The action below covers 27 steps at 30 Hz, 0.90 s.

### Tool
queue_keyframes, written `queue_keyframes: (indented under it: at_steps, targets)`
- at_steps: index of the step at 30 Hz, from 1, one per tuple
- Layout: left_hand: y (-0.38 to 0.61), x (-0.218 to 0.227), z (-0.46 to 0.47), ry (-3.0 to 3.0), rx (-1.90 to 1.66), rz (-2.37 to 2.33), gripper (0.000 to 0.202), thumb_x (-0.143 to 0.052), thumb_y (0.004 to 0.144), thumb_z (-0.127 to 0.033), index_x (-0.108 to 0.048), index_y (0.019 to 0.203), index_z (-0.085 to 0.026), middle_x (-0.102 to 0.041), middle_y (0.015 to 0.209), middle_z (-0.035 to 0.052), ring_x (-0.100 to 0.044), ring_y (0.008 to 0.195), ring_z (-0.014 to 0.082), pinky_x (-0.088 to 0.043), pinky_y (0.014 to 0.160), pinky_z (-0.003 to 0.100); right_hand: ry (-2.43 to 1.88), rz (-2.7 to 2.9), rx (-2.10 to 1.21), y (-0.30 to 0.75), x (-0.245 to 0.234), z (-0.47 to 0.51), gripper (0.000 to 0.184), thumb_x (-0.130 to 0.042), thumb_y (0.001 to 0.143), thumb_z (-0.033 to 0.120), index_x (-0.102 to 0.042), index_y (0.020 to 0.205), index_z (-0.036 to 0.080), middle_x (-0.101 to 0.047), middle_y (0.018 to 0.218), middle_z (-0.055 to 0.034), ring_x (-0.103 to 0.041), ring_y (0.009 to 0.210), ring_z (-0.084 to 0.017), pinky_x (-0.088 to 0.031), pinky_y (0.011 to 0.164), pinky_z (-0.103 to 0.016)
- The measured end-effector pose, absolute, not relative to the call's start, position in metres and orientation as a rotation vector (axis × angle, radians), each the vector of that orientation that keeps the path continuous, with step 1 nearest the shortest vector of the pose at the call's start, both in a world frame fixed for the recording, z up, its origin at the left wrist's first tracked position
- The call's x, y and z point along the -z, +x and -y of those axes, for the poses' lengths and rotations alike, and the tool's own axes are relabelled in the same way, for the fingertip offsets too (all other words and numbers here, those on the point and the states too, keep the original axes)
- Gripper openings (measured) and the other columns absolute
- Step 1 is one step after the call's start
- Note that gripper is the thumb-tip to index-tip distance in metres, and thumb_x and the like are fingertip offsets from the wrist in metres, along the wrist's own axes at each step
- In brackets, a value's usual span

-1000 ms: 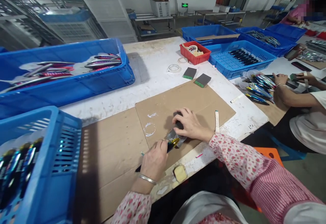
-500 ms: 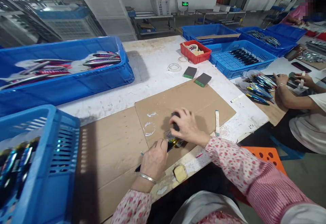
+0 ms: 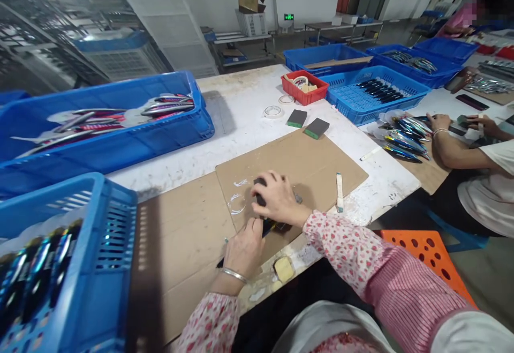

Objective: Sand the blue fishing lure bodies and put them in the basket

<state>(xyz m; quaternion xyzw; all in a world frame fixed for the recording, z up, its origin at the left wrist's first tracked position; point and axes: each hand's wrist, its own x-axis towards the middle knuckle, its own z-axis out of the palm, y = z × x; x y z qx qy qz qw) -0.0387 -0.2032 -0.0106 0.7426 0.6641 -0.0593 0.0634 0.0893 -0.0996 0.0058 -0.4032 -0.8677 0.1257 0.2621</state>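
Note:
My left hand (image 3: 243, 250) is closed around a dark fishing lure (image 3: 268, 227), pressing it down on the brown cardboard (image 3: 188, 230). Black tail end and a bit of yellow-dark body show; the rest is hidden under my fingers. Just above, my right hand (image 3: 281, 200) grips a dark sanding sponge (image 3: 259, 194), its fingers curled over the block, close to the lure. Whether the sponge touches the lure is hidden by the hand. Two more sanding sponges with green sides, the left one (image 3: 297, 118) and the right one (image 3: 317, 128), lie behind the cardboard.
Blue crates with lures stand at left, one far (image 3: 160, 133) and one near (image 3: 108, 251). A red bin (image 3: 311, 96), tape roll (image 3: 272, 111) and blue basket (image 3: 345, 104) sit behind. At right a co-worker's hand (image 3: 439, 122) rests by a lure pile (image 3: 405, 139).
My right hand has slid left with the sanding sponge, over toward my left hand. My left hand keeps its hold on the lure. The view has shifted slightly.

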Motion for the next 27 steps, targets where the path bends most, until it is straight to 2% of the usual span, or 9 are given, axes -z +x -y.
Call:
queue_keyframes:
  at_steps: [3,5,8,10,13,17,19,24,27]
  targets:
    - [-0.041,-0.001,0.203,2.2,0.176,-1.944,0.03,-0.04,0.089,-0.018,-0.054,0.115,-0.018,-0.062,0.106,0.0091,-0.063,0.095,0.0239,-0.048,0.068,0.032,-1.34,2.054,-0.422,0.114,0.003,0.081,0.021,-0.064,0.085,0.04,-0.066,0.099,0.024,-0.052,0.121,-0.0055,-0.046,0.111,-0.024,-0.039,0.095,-0.038]
    - [-0.045,-0.01,0.202,2.199,0.14,-1.908,0.034,-0.04,0.089,-0.019,-0.052,0.12,-0.021,-0.062,0.108,0.0072,-0.062,0.096,0.0236,-0.047,0.068,0.032,-1.469,1.966,-0.456,0.148,0.01,0.069,0.024,-0.056,0.092,0.041,-0.067,0.103,0.024,-0.054,0.119,-0.0076,-0.047,0.113,-0.024,-0.039,0.096,-0.038]
    - [-0.053,-0.025,0.192,2.311,0.076,-1.894,0.037,-0.042,0.085,-0.013,-0.055,0.119,-0.023,-0.063,0.109,0.006,-0.061,0.096,0.0233,-0.045,0.078,0.036,-1.455,2.182,-0.46,0.2,0.013,0.061,0.031,-0.048,0.097,0.043,-0.064,0.119,0.028,-0.054,0.125,-0.0083,-0.043,0.123,-0.026,-0.037,0.099,-0.04]
    - [-0.058,-0.032,0.181,2.411,0.056,-1.876,0.039,-0.044,0.081,-0.008,-0.058,0.115,-0.023,-0.063,0.108,0.0061,-0.059,0.098,0.0237,-0.042,0.086,0.039,-1.502,2.273,-0.388,0.228,0.009,0.063,0.033,-0.047,0.097,0.043,-0.061,0.124,0.029,-0.056,0.126,-0.0081,-0.047,0.121,-0.026,-0.038,0.097,-0.038]
    - [-0.062,-0.034,0.16,2.543,0.0,-1.847,0.036,-0.046,0.078,-0.007,-0.064,0.104,-0.025,-0.064,0.105,0.0058,-0.055,0.103,0.0252,-0.037,0.094,0.045,-1.798,2.234,-0.255,0.26,0.002,0.073,0.029,-0.051,0.095,0.045,-0.066,0.108,0.024,-0.067,0.101,-0.0073,-0.06,0.096,-0.023,-0.044,0.08,-0.031]
    - [-0.059,-0.023,0.133,2.696,-0.072,-1.844,0.033,-0.045,0.08,-0.007,-0.067,0.094,-0.027,-0.063,0.102,0.0065,-0.05,0.105,0.0264,-0.028,0.101,0.054,-2.152,2.244,-0.166,0.282,0.005,0.088,0.033,-0.06,0.086,0.053,-0.065,0.084,0.02,-0.067,0.076,-0.0069,-0.063,0.076,-0.024,-0.038,0.061,-0.027]
    - [-0.056,-0.015,0.124,2.69,-0.067,-1.846,0.034,-0.044,0.08,-0.005,-0.068,0.092,-0.026,-0.064,0.1,0.0065,-0.05,0.103,0.0256,-0.027,0.101,0.055,-2.177,2.264,-0.208,0.285,0.012,0.094,0.03,-0.061,0.084,0.049,-0.064,0.079,0.019,-0.066,0.074,-0.0069,-0.062,0.073,-0.023,-0.035,0.059,-0.027]
    - [-0.05,0.0,0.112,2.607,-0.018,-1.802,0.038,-0.043,0.077,0.0,-0.069,0.091,-0.024,-0.064,0.096,0.0077,-0.051,0.102,0.0255,-0.028,0.102,0.057,-2.091,2.126,-0.38,0.296,0.023,0.097,0.007,-0.063,0.074,0.024,-0.061,0.072,0.018,-0.062,0.068,-0.0028,-0.058,0.067,-0.017,-0.032,0.058,-0.024]
    - [-0.052,0.005,0.11,2.58,-0.044,-1.805,0.039,-0.043,0.076,0.0,-0.069,0.092,-0.024,-0.063,0.096,0.0076,-0.051,0.102,0.026,-0.026,0.103,0.059,-1.833,1.847,-0.743,0.301,0.021,0.101,0.015,-0.065,0.07,0.029,-0.063,0.078,0.017,-0.055,0.06,0.0011,-0.052,0.059,-0.014,-0.033,0.056,-0.024]
